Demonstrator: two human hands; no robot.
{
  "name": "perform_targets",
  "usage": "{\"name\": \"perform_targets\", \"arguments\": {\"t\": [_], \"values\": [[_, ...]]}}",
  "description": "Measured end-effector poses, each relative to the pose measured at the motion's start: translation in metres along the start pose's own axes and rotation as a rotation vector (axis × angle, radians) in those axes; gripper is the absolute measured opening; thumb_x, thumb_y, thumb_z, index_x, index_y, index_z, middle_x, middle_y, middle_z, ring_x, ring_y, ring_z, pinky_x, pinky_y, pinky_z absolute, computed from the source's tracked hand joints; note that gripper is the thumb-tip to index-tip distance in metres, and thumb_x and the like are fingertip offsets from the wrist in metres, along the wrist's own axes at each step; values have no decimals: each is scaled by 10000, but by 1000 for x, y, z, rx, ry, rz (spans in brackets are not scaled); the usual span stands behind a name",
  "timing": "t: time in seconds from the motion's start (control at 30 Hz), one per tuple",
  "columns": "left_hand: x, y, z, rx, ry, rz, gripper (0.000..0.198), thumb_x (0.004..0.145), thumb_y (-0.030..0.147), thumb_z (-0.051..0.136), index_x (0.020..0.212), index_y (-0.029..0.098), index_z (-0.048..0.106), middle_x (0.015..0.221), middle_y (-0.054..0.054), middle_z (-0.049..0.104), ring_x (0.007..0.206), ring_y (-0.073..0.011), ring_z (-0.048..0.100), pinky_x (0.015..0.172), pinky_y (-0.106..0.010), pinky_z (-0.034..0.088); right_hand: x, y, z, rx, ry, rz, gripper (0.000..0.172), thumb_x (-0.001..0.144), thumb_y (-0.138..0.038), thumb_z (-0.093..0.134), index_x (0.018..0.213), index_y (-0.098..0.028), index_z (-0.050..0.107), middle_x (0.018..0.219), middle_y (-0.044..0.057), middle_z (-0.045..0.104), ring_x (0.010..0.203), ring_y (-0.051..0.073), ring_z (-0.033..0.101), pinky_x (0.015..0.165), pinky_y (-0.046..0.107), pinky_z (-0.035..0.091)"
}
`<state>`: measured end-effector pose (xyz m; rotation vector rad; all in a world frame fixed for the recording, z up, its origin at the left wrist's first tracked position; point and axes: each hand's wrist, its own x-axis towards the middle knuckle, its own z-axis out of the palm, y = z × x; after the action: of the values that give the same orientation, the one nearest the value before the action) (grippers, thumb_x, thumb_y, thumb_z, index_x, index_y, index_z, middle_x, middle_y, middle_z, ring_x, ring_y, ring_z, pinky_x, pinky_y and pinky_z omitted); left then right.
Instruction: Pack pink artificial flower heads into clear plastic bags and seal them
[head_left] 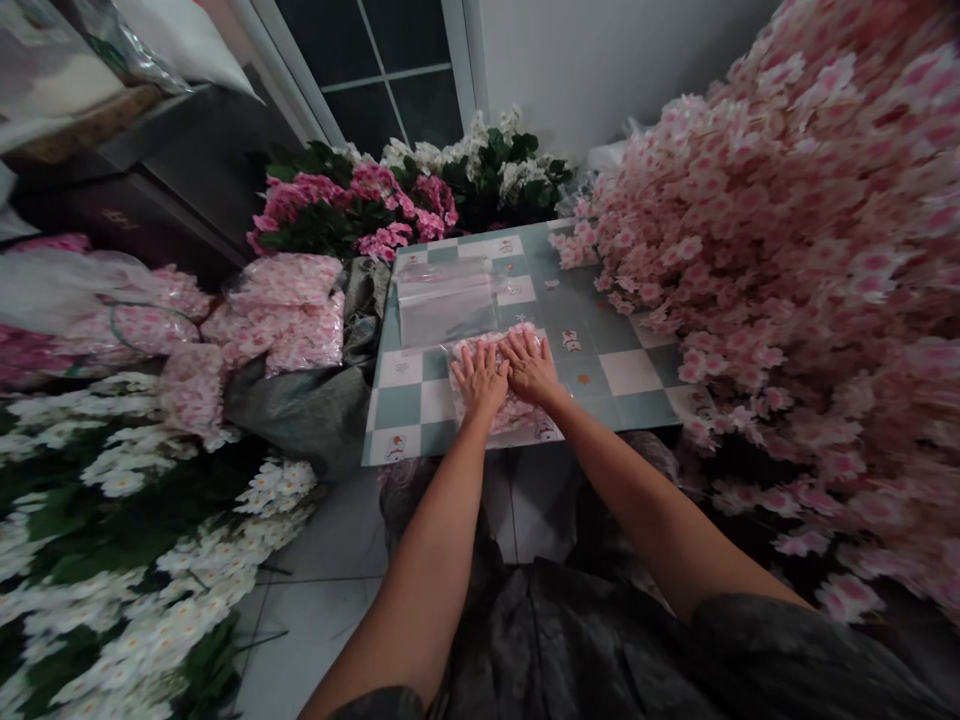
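Both of my hands lie flat on a clear plastic bag of pink artificial flowers (512, 414) near the front edge of the table. My left hand (481, 380) spreads its fingers over the bag's left half. Beside it, my right hand (531, 368) presses on the right half, fingers stretched out and apart. The two hands nearly touch in the middle and cover much of the bag. Just behind the bag, a stack of flat clear plastic bags (444, 303) lies on the green and white checked tabletop (622, 370).
A tall mass of pink artificial blossoms (787, 230) crowds the table's right side. Filled bags of pink flowers (281, 310) are piled on the left. White flowers (150, 600) stand at lower left, and potted-looking magenta flowers (360, 205) behind the table, near a window (382, 75).
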<state>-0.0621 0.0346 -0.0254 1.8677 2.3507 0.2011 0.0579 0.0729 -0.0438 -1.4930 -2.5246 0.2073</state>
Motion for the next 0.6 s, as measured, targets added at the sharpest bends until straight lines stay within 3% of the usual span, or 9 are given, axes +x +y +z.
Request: {"name": "perform_targets", "arguments": {"t": [0.6], "values": [[-2,-1,6,-12,6,3,639,1022,513,287,1625,303,283,1715,6,205,1601,-291,23,1270,-603,7,-1,1,6,-2,-8,1,609,1030,-391,278,1615,-236,340,1707,32,190,1585,340,114,1239,666,117]]}}
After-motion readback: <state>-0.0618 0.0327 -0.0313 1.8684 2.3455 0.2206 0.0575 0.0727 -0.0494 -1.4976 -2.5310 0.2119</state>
